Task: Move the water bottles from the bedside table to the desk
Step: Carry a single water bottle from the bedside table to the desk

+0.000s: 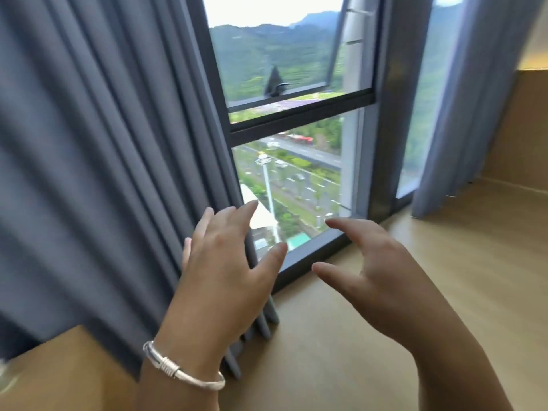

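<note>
No water bottle, bedside table or desk shows in the head view. My left hand (225,256) is raised in front of me with its fingers spread and nothing in it; a silver bangle sits on its wrist. My right hand (376,262) is held beside it, fingers apart and curled a little, also holding nothing. Both hands hover in front of the lower window pane, above the floor.
A grey curtain (103,161) hangs on the left and reaches the wooden floor (444,277). A tall dark-framed window (299,123) is straight ahead. A paler curtain (462,114) hangs on the right, next to a wood-panelled wall (522,129).
</note>
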